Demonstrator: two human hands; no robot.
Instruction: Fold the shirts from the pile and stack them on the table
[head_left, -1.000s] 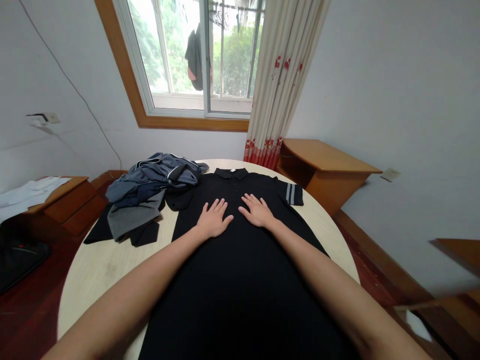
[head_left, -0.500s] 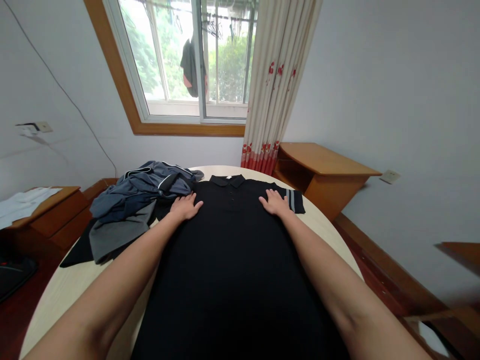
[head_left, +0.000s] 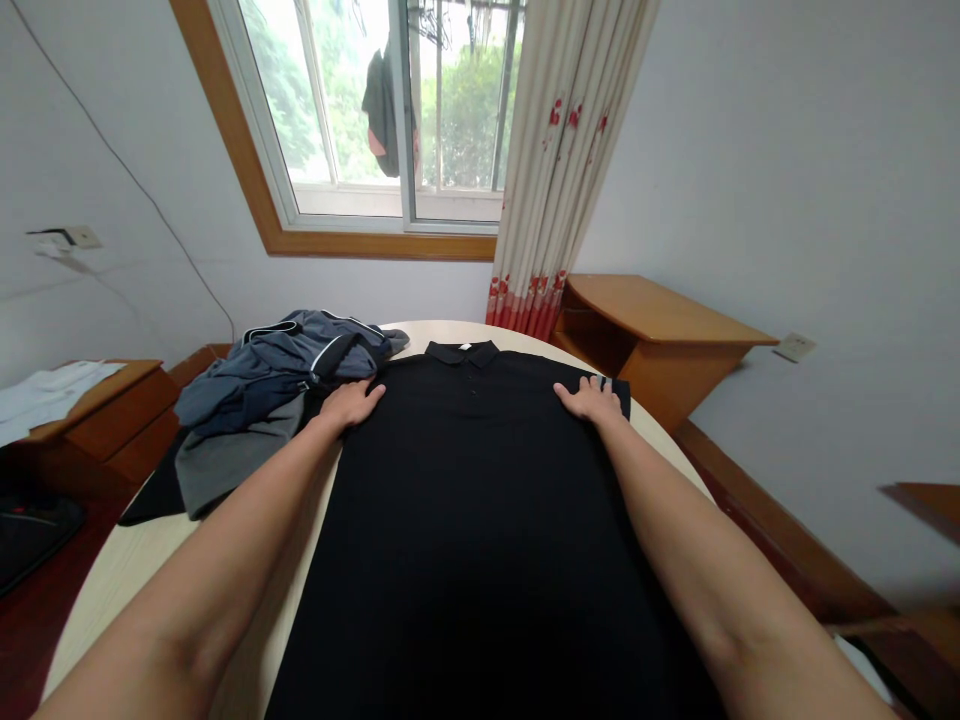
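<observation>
A black polo shirt [head_left: 465,490] lies spread front side up, its collar toward the window and its lower part running out of the bottom of the view. My left hand [head_left: 349,402] rests at the shirt's left shoulder edge, beside the clothes pile, with the thumb apart from the fingers. On the other side my right hand [head_left: 592,398] lies flat on the right sleeve, fingers spread. It partly covers the grey stripes there. The left sleeve is mostly hidden by my hand and the pile.
A heap of grey and navy clothes [head_left: 281,375] sits on the left of the round pale table [head_left: 120,590]. Beyond the table's right edge stands a wooden desk [head_left: 667,305]. A patterned curtain [head_left: 562,170] hangs beside the window [head_left: 375,120]. White papers [head_left: 52,395] lie on a left cabinet.
My hands have slid outward from the shirt's chest and shoulders toward its sleeves, the right one now over the stripes. The view has tipped slightly.
</observation>
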